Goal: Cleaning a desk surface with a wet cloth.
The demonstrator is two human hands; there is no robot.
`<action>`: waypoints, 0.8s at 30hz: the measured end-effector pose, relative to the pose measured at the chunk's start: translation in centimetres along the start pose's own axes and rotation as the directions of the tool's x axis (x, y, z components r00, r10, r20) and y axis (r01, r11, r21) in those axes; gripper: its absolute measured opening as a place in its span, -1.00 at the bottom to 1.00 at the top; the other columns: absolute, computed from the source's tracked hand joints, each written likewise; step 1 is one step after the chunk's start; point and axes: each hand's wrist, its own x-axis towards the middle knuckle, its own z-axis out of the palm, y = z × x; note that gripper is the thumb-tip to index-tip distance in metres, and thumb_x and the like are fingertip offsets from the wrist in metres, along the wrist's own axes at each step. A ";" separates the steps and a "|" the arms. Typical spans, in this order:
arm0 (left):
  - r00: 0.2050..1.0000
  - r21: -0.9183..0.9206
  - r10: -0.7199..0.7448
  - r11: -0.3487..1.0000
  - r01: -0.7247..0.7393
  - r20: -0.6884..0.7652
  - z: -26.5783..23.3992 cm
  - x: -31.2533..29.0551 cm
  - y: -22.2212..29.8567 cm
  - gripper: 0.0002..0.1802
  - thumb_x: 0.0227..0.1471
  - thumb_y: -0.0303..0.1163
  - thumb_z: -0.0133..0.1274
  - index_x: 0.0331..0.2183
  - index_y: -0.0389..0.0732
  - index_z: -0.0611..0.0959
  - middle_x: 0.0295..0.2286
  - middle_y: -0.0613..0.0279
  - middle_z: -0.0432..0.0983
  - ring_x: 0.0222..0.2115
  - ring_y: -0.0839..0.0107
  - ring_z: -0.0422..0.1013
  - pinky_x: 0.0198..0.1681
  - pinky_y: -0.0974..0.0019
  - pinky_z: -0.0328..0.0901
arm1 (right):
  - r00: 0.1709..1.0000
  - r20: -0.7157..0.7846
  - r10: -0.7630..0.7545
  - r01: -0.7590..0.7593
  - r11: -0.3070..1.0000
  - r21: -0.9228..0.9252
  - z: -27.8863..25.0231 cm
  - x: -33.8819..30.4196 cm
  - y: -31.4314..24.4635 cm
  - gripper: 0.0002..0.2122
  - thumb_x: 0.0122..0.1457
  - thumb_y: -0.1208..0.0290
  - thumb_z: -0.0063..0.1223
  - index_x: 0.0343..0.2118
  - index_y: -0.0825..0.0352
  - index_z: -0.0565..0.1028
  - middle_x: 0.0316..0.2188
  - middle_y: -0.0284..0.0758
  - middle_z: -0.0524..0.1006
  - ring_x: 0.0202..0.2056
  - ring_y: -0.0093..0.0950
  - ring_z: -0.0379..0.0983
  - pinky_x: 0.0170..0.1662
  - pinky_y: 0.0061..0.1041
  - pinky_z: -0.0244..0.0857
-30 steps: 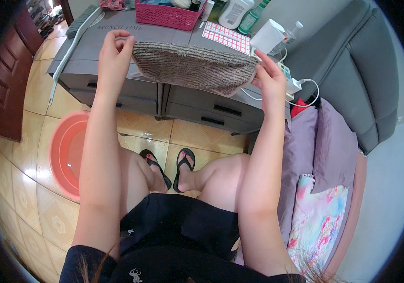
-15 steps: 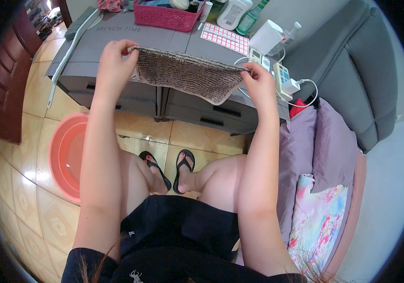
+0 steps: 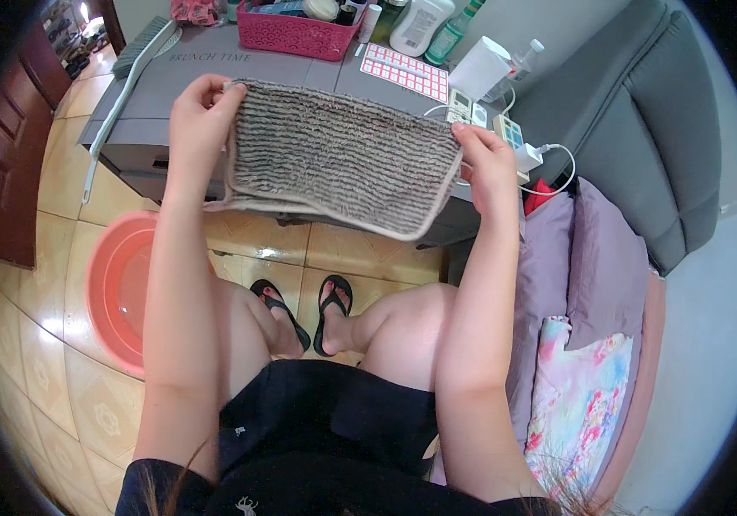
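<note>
Between my hands hangs a brown-grey ribbed cleaning cloth (image 3: 342,159) with a pale bound edge, folded over and stretched wide in front of the grey cabinet. My left hand (image 3: 203,116) pinches its upper left corner between thumb and fingers. At the upper right corner, my right hand (image 3: 487,163) grips it the same way. The cloth's lower edge droops in a curve, and a second layer shows beneath at the left. It hides part of the cabinet's front and drawers.
The grey cabinet (image 3: 299,70) bears a pink basket (image 3: 291,33), bottles, a red-and-white grid sheet (image 3: 404,73) and a long-handled brush (image 3: 132,77). An orange basin (image 3: 115,292) sits on the tiled floor at left. A bed with purple pillows (image 3: 605,267) is at right.
The cloth has swung from edge-on to facing me, so more of its ribbed surface shows and its lower edge hangs lower. My right hand has moved slightly right and down.
</note>
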 end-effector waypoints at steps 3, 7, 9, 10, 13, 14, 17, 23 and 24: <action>0.992 -0.082 -0.123 0.989 0.124 0.013 2.0 -1.5 2.0 -0.81 0.09 -0.31 0.15 -0.31 -0.22 0.59 -0.55 0.43 0.45 -0.53 0.66 0.36 -0.59 0.50 0.25 | 0.978 -0.113 -0.177 0.158 0.974 -0.165 1.4 -0.4 0.2 -0.77 0.17 0.33 0.18 -0.31 0.45 0.60 -0.40 -0.34 0.58 -0.44 -0.62 0.49 -0.53 -0.59 0.41; 0.967 -0.194 -0.115 0.968 0.161 0.227 6.0 -4.7 4.4 -0.75 0.11 -0.27 0.15 -0.24 -0.23 0.57 -0.49 0.35 0.50 -0.53 0.60 0.45 -0.63 0.50 0.32 | 0.906 0.059 -0.420 0.421 0.871 -0.253 6.5 -2.4 0.4 -0.84 0.15 0.43 0.18 -0.31 0.45 0.60 -0.40 -0.31 0.57 -0.43 -0.55 0.49 -0.39 -0.57 0.38; 0.917 -0.272 -0.089 0.940 0.206 0.388 6.9 -6.0 4.7 -0.60 0.21 -0.15 0.02 -0.17 -0.34 0.57 -0.43 0.20 0.59 -0.51 0.52 0.52 -0.62 0.50 0.37 | 0.812 0.145 -0.566 0.583 0.769 -0.263 9.0 -3.3 0.9 -0.86 0.11 0.49 0.18 -0.34 0.47 0.57 -0.39 -0.23 0.55 -0.39 -0.46 0.50 -0.35 -0.53 0.38; 0.917 -0.273 -0.089 0.939 0.207 0.390 6.8 -6.3 4.6 -0.60 0.21 -0.15 0.02 -0.17 -0.34 0.57 -0.43 0.20 0.59 -0.51 0.52 0.52 -0.62 0.50 0.37 | 0.796 0.139 -0.589 0.593 0.713 -0.374 9.8 -4.6 -0.3 -0.89 0.10 0.49 0.16 -0.41 0.46 0.56 -0.42 -0.21 0.54 -0.40 -0.37 0.50 -0.30 -0.48 0.39; 0.863 -0.409 -0.098 0.850 0.332 0.496 6.5 -6.3 4.2 -0.18 0.28 0.17 -0.47 -0.10 -0.44 0.56 -0.39 0.06 0.60 -0.44 0.36 0.58 -0.58 0.45 0.43 | 0.791 0.176 -0.586 0.599 0.686 -0.413 9.7 -4.5 -0.2 -0.85 0.07 0.45 0.19 -0.39 0.45 0.54 -0.39 -0.17 0.52 -0.36 -0.26 0.50 -0.25 -0.40 0.39; 0.862 -0.410 -0.096 0.850 0.331 0.497 6.3 -6.2 4.0 -0.18 0.28 0.17 -0.47 -0.10 -0.44 0.56 -0.39 0.06 0.60 -0.44 0.36 0.58 -0.58 0.45 0.43 | 0.790 0.194 -0.582 0.602 0.675 -0.426 9.6 -4.5 -0.2 -0.83 0.05 0.44 0.20 -0.36 0.45 0.53 -0.37 -0.15 0.51 -0.33 -0.21 0.49 -0.22 -0.35 0.38; 0.859 -0.464 -0.077 0.815 0.347 0.507 5.9 -6.0 3.5 -0.14 0.27 0.21 -0.49 -0.08 -0.42 0.57 -0.36 0.07 0.61 -0.38 0.37 0.58 -0.54 0.48 0.42 | 0.763 0.253 -0.595 0.636 0.622 -0.457 9.5 -4.6 0.0 -0.78 0.02 0.43 0.21 -0.30 0.45 0.50 -0.34 -0.12 0.49 -0.27 -0.13 0.48 -0.18 -0.30 0.37; 0.871 -0.350 0.049 0.925 0.145 0.489 5.4 -5.1 3.4 -0.25 0.26 0.15 -0.35 -0.10 -0.34 0.62 -0.33 0.09 0.61 -0.34 0.43 0.52 -0.30 0.43 0.38 | 0.756 0.237 -0.610 0.648 0.648 -0.399 9.0 -3.3 1.2 -0.81 -0.01 0.54 0.13 -0.29 0.45 0.49 -0.33 -0.13 0.48 -0.25 -0.15 0.47 -0.18 -0.32 0.37; 0.884 -0.267 0.076 0.962 0.056 0.461 5.2 -4.9 3.8 -0.35 0.22 0.08 -0.24 -0.08 -0.31 0.61 -0.31 0.10 0.60 -0.29 0.44 0.49 -0.26 0.41 0.36 | 0.808 0.196 -0.555 0.587 0.737 -0.334 8.8 -3.4 1.1 -0.82 0.01 0.55 0.10 -0.29 0.44 0.50 -0.35 -0.18 0.49 -0.28 -0.27 0.47 -0.23 -0.38 0.37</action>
